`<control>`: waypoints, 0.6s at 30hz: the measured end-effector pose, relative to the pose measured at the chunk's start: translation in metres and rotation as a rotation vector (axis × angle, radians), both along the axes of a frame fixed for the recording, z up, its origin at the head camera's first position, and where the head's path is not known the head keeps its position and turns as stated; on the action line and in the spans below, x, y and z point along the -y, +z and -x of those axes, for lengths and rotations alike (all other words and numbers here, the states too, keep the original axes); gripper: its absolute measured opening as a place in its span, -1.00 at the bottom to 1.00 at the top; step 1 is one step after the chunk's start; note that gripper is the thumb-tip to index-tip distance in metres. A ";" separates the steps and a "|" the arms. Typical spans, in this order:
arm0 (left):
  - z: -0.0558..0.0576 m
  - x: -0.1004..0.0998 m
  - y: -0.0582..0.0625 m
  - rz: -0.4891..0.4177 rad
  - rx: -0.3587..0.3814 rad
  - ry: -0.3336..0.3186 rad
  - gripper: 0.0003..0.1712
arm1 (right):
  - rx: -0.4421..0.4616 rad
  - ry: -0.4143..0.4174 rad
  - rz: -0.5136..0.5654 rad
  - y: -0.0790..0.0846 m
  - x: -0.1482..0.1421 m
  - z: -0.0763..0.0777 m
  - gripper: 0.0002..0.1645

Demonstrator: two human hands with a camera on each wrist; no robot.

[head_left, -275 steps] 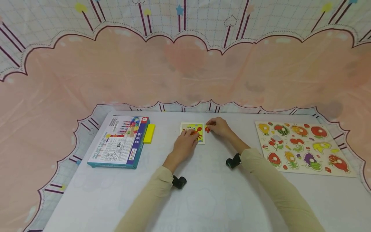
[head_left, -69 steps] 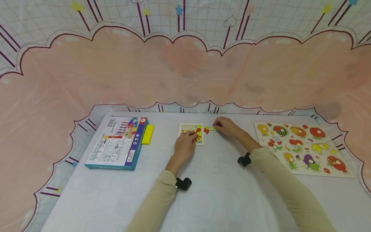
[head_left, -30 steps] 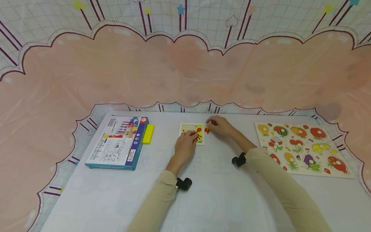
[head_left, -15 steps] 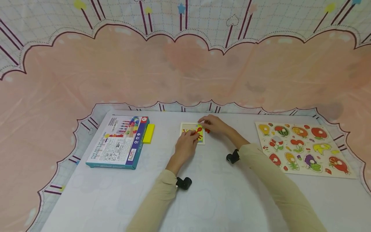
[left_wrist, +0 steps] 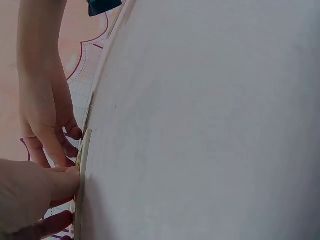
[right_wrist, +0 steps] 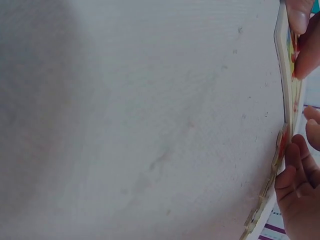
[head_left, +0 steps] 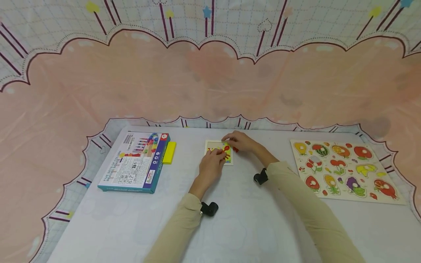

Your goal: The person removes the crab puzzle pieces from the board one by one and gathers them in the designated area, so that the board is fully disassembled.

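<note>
A small framed jigsaw puzzle (head_left: 230, 163), yellow with a red picture, lies near the table's far edge in the head view. My left hand (head_left: 211, 166) rests on its left part, covering much of it. In the right wrist view, the left thumb and a finger touch the puzzle's face. Over the top right corner, my right hand (head_left: 242, 141) pinches a small puzzle piece, mostly hidden under its fingertips. A red loose piece (head_left: 235, 149) lies beside the frame's right edge. The right wrist view shows a line of loose pieces (right_wrist: 260, 202) below the right hand.
A blue-and-white boxed set (head_left: 131, 162) lies on the left, with a yellow block (head_left: 169, 152) against its right side. A wooden fruit puzzle board (head_left: 348, 170) lies at the right, beyond the right forearm. A printed cloth (head_left: 210, 87) hangs behind the table.
From the loose pieces at the right, my right hand has moved left onto the puzzle's top right corner with a piece. My left hand has stayed on the puzzle.
</note>
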State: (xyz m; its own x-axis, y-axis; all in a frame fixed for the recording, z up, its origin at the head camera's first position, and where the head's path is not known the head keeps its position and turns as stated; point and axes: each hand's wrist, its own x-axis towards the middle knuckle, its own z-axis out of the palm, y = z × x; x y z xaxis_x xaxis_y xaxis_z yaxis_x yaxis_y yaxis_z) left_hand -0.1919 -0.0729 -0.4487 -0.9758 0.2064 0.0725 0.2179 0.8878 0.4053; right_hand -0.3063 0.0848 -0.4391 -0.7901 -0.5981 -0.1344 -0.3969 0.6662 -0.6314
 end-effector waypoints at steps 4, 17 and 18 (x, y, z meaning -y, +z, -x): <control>0.000 0.000 0.001 -0.002 0.009 0.001 -0.65 | 0.013 0.010 -0.011 0.000 0.001 0.002 -0.67; 0.000 0.000 -0.001 -0.005 0.007 0.004 -0.65 | 0.013 0.021 -0.022 -0.001 0.002 0.003 -0.66; 0.000 0.000 -0.001 -0.007 0.005 0.004 -0.65 | 0.015 0.021 -0.022 -0.001 0.002 0.003 -0.66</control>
State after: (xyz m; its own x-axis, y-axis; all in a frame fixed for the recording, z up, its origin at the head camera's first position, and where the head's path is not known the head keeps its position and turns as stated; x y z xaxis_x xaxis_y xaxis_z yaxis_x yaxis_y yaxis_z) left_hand -0.1914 -0.0727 -0.4493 -0.9769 0.2021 0.0692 0.2124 0.8856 0.4129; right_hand -0.3091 0.0829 -0.4401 -0.7755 -0.6109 -0.1595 -0.4012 0.6719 -0.6226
